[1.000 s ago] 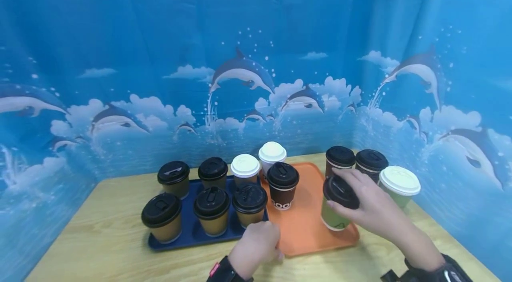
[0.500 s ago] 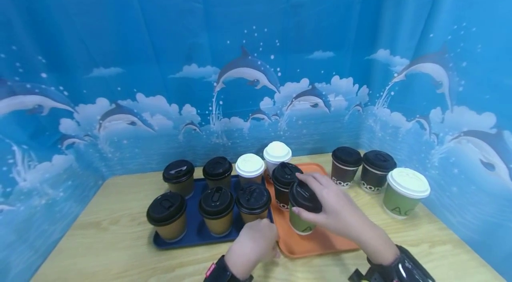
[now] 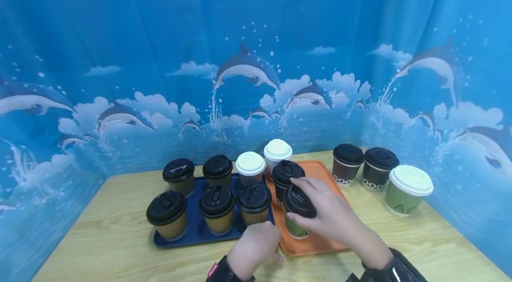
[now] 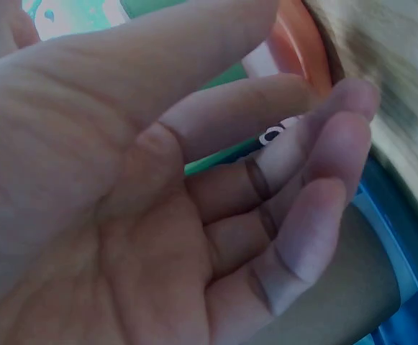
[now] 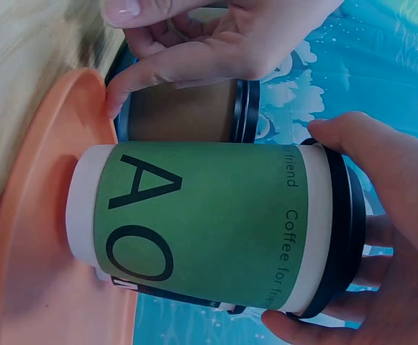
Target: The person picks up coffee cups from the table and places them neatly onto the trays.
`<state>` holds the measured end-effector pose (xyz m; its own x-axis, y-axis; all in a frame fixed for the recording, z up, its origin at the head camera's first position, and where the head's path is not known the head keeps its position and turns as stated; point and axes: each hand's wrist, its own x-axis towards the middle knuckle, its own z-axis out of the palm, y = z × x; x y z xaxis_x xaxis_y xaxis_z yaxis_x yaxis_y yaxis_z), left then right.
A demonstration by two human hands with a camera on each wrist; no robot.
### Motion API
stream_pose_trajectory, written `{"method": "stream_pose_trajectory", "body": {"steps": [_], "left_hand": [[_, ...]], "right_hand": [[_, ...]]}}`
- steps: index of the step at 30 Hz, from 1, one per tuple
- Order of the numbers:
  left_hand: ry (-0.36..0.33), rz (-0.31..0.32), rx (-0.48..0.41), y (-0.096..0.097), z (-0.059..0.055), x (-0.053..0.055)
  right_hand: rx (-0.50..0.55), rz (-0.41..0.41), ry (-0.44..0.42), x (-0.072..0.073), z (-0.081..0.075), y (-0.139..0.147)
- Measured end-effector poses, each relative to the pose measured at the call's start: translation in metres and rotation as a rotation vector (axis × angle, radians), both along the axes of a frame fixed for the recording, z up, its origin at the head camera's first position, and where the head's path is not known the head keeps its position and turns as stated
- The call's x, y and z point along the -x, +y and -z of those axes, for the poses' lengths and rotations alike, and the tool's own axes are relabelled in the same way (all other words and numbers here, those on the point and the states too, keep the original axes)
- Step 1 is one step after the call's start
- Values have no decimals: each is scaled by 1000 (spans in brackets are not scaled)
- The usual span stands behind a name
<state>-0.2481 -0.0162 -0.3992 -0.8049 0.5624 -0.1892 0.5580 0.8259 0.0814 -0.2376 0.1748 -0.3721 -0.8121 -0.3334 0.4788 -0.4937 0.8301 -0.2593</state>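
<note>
My right hand (image 3: 326,206) grips a green paper coffee cup (image 5: 201,223) by its black lid (image 5: 345,230), thumb on one side and fingers on the other. The cup stands upright at the left front of the orange tray (image 3: 316,246), in front of a dark brown cup (image 3: 287,173) with a black lid. My left hand (image 3: 258,246) is at the front, where the orange and blue trays meet. Its fingers are loosely bent around nothing in the left wrist view, and one fingertip (image 5: 115,104) appears to touch the orange tray's rim.
The blue tray (image 3: 192,242) on the left bears several brown cups (image 3: 170,228) with black lids and one white-lidded cup (image 3: 250,166). Another white-lidded cup (image 3: 278,153) stands at the orange tray's back. Two dark cups (image 3: 346,171) and a green white-lidded cup (image 3: 404,204) stand to the right.
My right hand has carried the green cup leftward across the orange tray, to just in front of the dark brown cup. My left hand has stayed at the trays' front edges.
</note>
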Motion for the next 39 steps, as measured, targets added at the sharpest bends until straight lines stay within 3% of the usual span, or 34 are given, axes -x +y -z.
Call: {"method": "stream_pose_trajectory", "body": {"steps": [4, 11, 18, 31, 39], "left_hand": [[10, 7, 1, 2, 1, 1], [-36, -3, 36, 4, 4, 5], [74, 31, 50, 5, 8, 1], [165, 39, -6, 5, 9, 4], [93, 7, -14, 7, 8, 8]], "right_hand": [[10, -15, 17, 0, -4, -1], [3, -18, 11, -1, -4, -3], [-12, -18, -114, -1, 9, -4], [0, 10, -108, 1, 13, -7], [15, 14, -141, 1, 12, -10]]}}
